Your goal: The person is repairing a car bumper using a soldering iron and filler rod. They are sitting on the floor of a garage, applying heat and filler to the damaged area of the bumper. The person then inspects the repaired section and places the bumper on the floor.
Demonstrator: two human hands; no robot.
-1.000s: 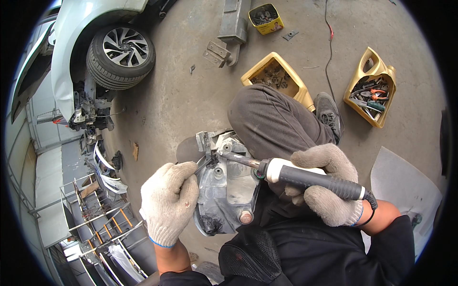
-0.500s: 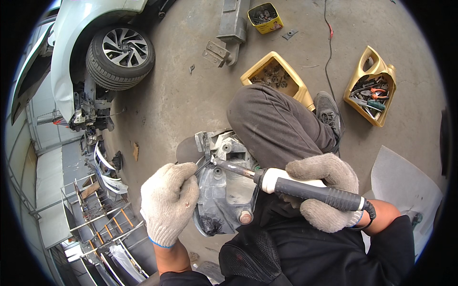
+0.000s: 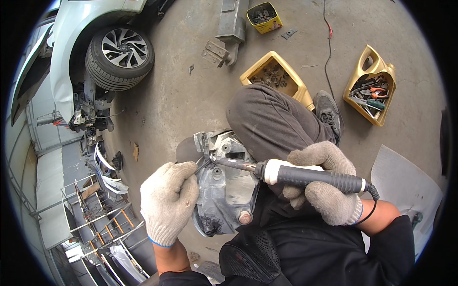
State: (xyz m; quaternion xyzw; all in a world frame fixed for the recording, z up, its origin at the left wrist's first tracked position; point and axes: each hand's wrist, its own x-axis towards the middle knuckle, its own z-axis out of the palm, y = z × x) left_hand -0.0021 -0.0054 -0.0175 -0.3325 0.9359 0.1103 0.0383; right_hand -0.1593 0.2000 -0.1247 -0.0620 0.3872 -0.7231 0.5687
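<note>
A grey plastic car-lamp housing (image 3: 229,186) lies before me, beside my bent knee. My right hand (image 3: 329,183), in a knitted work glove, is closed round the black and white handle of a soldering iron (image 3: 310,178). Its metal shaft points left, and the tip meets the housing near its upper bracket. My left hand (image 3: 169,202), also gloved, is at the housing's left edge with thumb and forefinger pinched. A thin dark strip (image 3: 204,164) runs from those fingers to the iron's tip. The other left fingers are curled in.
A cut-open yellow jug (image 3: 260,64) with small metal parts lies beyond my knee. Another jug (image 3: 350,95) holds pliers and tools at the right. Farther off are a yellow tub (image 3: 265,26) and a car wheel (image 3: 119,57). A cable (image 3: 328,62) crosses the floor.
My right hand has swung the handle end of the soldering iron upward in the view, so the iron lies flatter. Its tip stays at nearly the same spot. My left hand has hardly moved.
</note>
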